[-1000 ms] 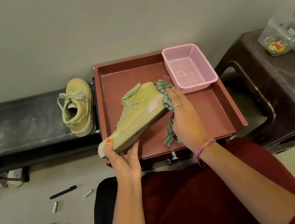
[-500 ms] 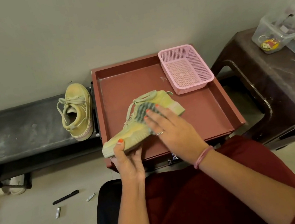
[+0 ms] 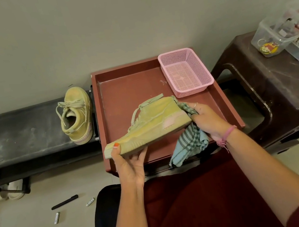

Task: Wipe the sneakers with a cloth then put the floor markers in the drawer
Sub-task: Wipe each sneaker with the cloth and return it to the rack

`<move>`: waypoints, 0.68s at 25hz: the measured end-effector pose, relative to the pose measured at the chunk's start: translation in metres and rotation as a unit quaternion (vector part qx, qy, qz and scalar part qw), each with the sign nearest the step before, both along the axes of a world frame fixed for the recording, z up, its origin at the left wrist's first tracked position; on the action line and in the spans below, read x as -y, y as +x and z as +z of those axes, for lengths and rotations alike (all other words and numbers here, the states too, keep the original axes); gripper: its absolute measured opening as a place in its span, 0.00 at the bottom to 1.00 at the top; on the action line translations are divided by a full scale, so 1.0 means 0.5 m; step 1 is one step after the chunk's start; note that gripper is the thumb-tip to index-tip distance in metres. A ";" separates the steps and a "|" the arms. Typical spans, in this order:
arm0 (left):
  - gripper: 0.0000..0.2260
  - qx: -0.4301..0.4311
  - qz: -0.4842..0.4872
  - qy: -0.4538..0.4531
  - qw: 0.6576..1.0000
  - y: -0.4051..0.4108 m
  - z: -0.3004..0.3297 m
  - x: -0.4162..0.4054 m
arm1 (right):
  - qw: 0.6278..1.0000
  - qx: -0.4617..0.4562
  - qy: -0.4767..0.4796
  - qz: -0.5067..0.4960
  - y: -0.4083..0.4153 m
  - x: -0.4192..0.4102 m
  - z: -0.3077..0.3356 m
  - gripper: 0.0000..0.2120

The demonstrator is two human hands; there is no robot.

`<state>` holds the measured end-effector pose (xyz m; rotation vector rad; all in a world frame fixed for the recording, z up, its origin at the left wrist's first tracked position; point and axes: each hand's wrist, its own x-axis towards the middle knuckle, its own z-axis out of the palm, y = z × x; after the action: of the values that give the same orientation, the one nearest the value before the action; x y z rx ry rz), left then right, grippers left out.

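My left hand (image 3: 131, 161) grips the toe of a yellow-green sneaker (image 3: 152, 122), holding it on its side above the open red-brown drawer (image 3: 120, 90). At the sneaker's heel my right hand (image 3: 206, 119) holds a striped grey-green cloth (image 3: 189, 144), which wraps round the heel and hangs down below. The second sneaker (image 3: 77, 115) stands on the dark low bench (image 3: 14, 135) to the left. Several markers (image 3: 64, 202) and loose caps (image 3: 56, 217) lie scattered on the floor at lower left.
A pink mesh basket (image 3: 186, 71) sits in the drawer's back right corner. A dark brown stool (image 3: 284, 87) at right carries clear plastic boxes (image 3: 275, 37). White footwear (image 3: 10, 191) lies under the bench. My lap in dark red fabric (image 3: 200, 204) fills the foreground.
My right hand has slid with the cloth from the sneaker's side back to its heel. The sneaker has tipped so its side faces me. My left hand keeps the toe.
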<state>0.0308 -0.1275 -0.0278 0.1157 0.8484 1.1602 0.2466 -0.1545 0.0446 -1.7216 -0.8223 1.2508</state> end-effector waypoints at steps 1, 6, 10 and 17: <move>0.36 0.003 -0.004 -0.013 1.000 0.009 0.001 0.001 | 1.000 0.011 0.018 -0.010 -0.003 0.003 0.004 0.24; 0.30 0.058 0.016 -0.080 0.995 0.060 0.014 -0.011 | 0.985 0.138 0.098 -0.037 -0.034 0.038 0.015 0.29; 0.24 0.070 0.008 -0.121 0.990 0.109 0.037 -0.018 | 0.967 0.222 0.115 -0.055 -0.037 0.064 0.027 0.29; 0.26 0.095 -0.041 -0.139 0.985 0.154 0.077 0.013 | 0.957 0.261 0.121 -0.048 -0.046 0.067 0.042 0.30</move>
<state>0.1077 -0.1338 0.0109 -0.1857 0.8192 0.9483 0.2235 -0.1882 0.0658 -1.8830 -1.1272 0.5979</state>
